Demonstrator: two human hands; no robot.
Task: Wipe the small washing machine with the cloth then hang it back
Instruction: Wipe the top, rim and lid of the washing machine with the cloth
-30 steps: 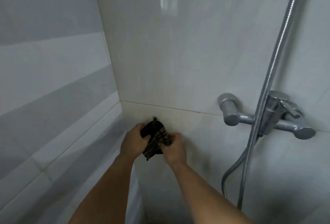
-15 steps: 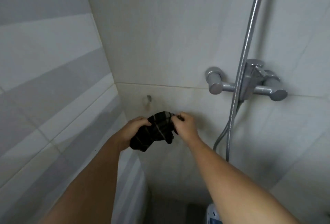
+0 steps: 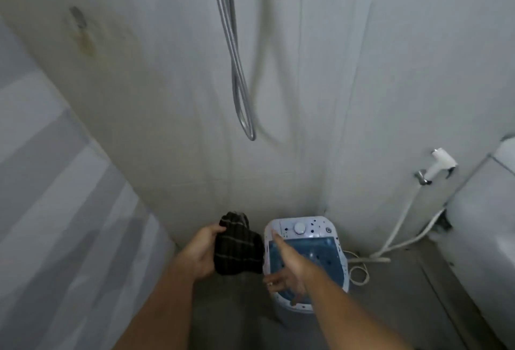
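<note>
A small white washing machine (image 3: 302, 228) with a blue translucent lid and a round dial stands on the floor against the wall. My left hand (image 3: 202, 253) grips a dark striped cloth (image 3: 238, 248) just left of the machine. My right hand (image 3: 287, 266) is spread above the blue lid with the thumb stretched toward the control panel and nothing in it. High on the wall at the upper left sits a small metal hook (image 3: 77, 17), bare.
A metal shower hose (image 3: 237, 71) loops down the wall above the machine. A white bidet sprayer (image 3: 441, 164) and its hose hang at the right, beside a white toilet (image 3: 487, 224). White cords (image 3: 359, 269) lie on the floor right of the machine.
The cloth came off the wall hook and moved down. My right hand let go of it and now hovers over the machine. My view tilted down from the tap to the floor.
</note>
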